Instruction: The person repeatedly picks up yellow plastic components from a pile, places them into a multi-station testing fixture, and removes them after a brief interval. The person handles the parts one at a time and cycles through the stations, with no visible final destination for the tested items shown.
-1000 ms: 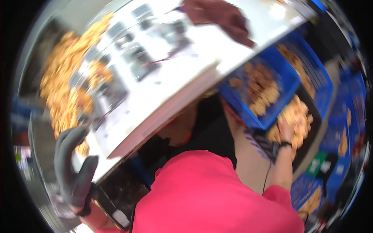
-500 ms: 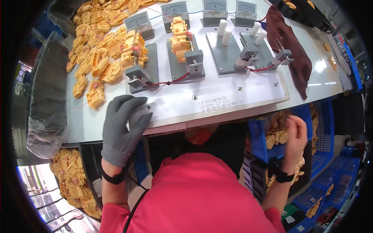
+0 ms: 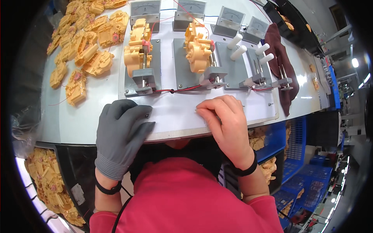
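A pale table [image 3: 82, 122] spreads out here, with a white board [image 3: 175, 116] on it whose near edge runs just in front of the person. Loose yellow parts [image 3: 87, 42] heap over the table's left side; a maroon cloth [image 3: 278, 58] lies by the board's right end. Blue crates [image 3: 274, 143] stand lower, past the front edge at right. Two yellow housings [image 3: 198, 48] sit mounted on the two left-hand grey fixtures [image 3: 155, 58], before a row of meters [image 3: 189, 13].

Between fixtures and near edge runs an open white strip, where both hands are. The gloved left hand [image 3: 120, 134] keeps a narrow gap between thumb and fingers, a small screw [image 3: 147, 115] showing there. The bare right hand [image 3: 229, 122] draws thumb and fingertips close together; I can't tell whether they hold anything.
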The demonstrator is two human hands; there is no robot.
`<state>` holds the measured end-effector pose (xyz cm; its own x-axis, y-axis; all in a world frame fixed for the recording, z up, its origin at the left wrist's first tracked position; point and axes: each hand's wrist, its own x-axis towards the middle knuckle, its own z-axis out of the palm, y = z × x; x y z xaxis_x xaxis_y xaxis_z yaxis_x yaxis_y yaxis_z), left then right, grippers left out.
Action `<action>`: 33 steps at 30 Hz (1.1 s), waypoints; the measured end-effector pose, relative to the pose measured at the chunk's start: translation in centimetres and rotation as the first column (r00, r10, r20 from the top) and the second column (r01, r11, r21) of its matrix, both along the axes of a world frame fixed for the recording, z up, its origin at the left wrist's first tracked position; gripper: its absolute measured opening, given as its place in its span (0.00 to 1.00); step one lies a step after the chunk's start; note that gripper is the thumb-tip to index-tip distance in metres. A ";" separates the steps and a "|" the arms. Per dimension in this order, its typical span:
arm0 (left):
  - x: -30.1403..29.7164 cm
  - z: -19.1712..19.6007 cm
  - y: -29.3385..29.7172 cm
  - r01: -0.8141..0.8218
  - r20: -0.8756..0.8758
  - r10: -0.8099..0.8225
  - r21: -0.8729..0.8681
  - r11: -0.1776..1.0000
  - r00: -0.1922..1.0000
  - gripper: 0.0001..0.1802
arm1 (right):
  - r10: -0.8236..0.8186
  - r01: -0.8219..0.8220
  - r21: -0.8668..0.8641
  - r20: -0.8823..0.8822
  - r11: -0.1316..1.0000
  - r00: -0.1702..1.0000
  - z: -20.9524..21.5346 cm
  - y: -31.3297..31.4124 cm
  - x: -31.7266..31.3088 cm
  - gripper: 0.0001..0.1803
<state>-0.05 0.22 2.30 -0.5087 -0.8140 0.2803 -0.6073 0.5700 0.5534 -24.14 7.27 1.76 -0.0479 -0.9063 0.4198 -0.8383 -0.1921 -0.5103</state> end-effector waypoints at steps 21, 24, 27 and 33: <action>0.3 -0.1 -0.4 0.021 -0.049 -0.018 0.064 0.998 0.999 0.17 | 0.034 -0.034 -0.049 -0.009 0.998 0.999 -0.6 -0.1 -0.4 0.11; 0.4 -0.1 -0.4 0.022 -0.049 -0.018 0.068 0.997 0.999 0.18 | 0.032 -0.033 -0.059 -0.021 0.998 0.999 -0.6 -0.1 -0.5 0.11; 0.3 -0.1 -0.4 0.027 -0.048 -0.024 0.065 0.998 0.999 0.18 | 0.029 -0.030 -0.069 -0.021 0.997 0.999 -0.7 -0.1 -0.5 0.11; 0.3 -0.1 -0.3 0.025 -0.046 -0.022 0.066 0.997 0.999 0.18 | 0.044 -0.045 -0.091 -0.016 0.995 0.999 -0.7 -0.1 -0.6 0.11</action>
<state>0.30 -0.05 2.21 -0.5156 -0.8198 0.2490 -0.5675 0.5445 0.6176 -24.70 7.14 1.04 -0.0016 -0.8655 0.5009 -0.8347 -0.2747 -0.4773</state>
